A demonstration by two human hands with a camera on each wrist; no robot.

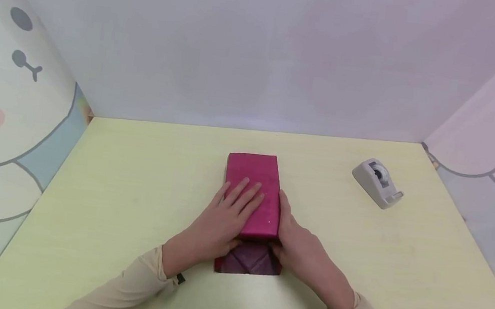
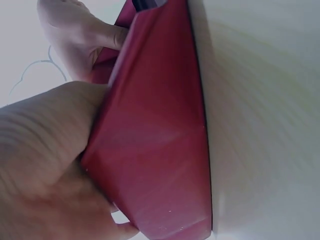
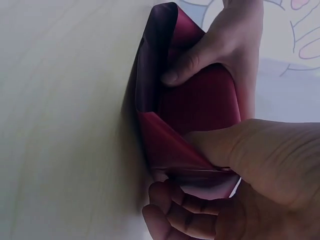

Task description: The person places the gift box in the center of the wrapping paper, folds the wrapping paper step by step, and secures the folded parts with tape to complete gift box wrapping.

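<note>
A box in shiny magenta wrapping paper [image 1: 255, 170] lies at the middle of the table. At its near end the paper stands unfolded, with a creased dark flap [image 1: 251, 259] on the tabletop. My left hand [image 1: 217, 222] rests on the box top, fingers straight and spread; its thumb [image 3: 187, 67] presses at the end, inside the paper. Along the right side lies my right hand [image 1: 305, 249]. Its thumb is tucked inside the paper's side fold [image 3: 170, 147], and its curled fingers [image 3: 187, 212] pinch from outside. The left wrist view shows the wrapped side [image 2: 155, 130] close up.
A grey tape dispenser [image 1: 376, 183] with a roll in it stands at the back right of the pale yellow table [image 1: 147, 164]. Upright panels border the table at the back and both sides, the side ones printed with cartoon animals.
</note>
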